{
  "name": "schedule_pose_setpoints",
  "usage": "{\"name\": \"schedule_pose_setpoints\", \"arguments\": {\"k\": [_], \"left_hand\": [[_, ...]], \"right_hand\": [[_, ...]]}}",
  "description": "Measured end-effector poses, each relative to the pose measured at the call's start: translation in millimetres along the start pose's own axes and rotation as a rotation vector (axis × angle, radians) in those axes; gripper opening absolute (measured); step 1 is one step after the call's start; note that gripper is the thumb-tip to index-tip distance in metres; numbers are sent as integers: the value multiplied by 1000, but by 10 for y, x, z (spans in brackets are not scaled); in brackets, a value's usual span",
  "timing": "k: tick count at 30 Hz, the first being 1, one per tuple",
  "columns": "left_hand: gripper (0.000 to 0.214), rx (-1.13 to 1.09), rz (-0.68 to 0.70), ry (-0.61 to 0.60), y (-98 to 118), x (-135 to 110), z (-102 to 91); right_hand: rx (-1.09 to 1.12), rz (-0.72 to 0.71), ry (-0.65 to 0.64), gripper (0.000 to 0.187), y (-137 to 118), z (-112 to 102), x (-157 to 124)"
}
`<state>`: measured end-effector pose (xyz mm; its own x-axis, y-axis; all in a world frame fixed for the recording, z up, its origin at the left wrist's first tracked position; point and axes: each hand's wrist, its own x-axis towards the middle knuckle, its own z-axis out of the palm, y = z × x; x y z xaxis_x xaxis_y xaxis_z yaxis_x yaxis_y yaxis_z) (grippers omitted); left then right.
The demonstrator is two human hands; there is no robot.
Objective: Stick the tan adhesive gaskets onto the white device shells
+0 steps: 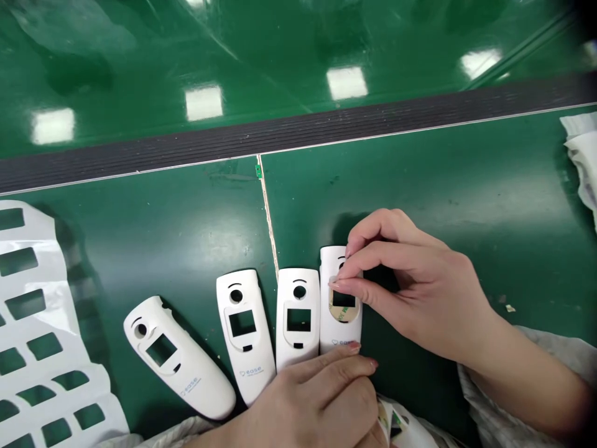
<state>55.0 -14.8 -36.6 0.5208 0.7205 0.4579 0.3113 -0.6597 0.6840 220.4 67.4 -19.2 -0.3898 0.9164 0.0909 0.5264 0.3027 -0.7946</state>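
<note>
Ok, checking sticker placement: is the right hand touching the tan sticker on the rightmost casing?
Touching: the head view shows the right hand, fingertips on the tan sticker of the rightmost white casing.

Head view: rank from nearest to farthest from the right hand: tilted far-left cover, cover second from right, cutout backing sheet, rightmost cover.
1. rightmost cover, touched by the right hand.
2. cover second from right, just left of it.
3. tilted far-left cover, at the row's end.
4. cutout backing sheet, at the left edge.
</note>
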Motion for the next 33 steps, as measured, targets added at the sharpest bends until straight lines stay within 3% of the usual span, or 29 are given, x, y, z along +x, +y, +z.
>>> {"name": "schedule_pose_setpoints", "arguments": {"k": [6, 14, 18, 24, 33], "left_hand": [[46, 8, -7, 25, -7, 41, -3], [43, 19, -5, -62, -19, 87, -64], [42, 31, -32, -25, -6, 79, -49], [39, 22, -45, -100, -16, 100, -104], [42, 37, -39, -90, -18, 103, -110]], "right_hand": [[-8, -13, 12, 9, 0, -9, -11], [-12, -26, 60, 11, -3, 19, -19], [-11, -45, 76, 10, 4, 30, -19], [-2, -74, 90, 11, 3, 43, 2], [-72, -1, 137, 10, -20, 50, -29]]}}
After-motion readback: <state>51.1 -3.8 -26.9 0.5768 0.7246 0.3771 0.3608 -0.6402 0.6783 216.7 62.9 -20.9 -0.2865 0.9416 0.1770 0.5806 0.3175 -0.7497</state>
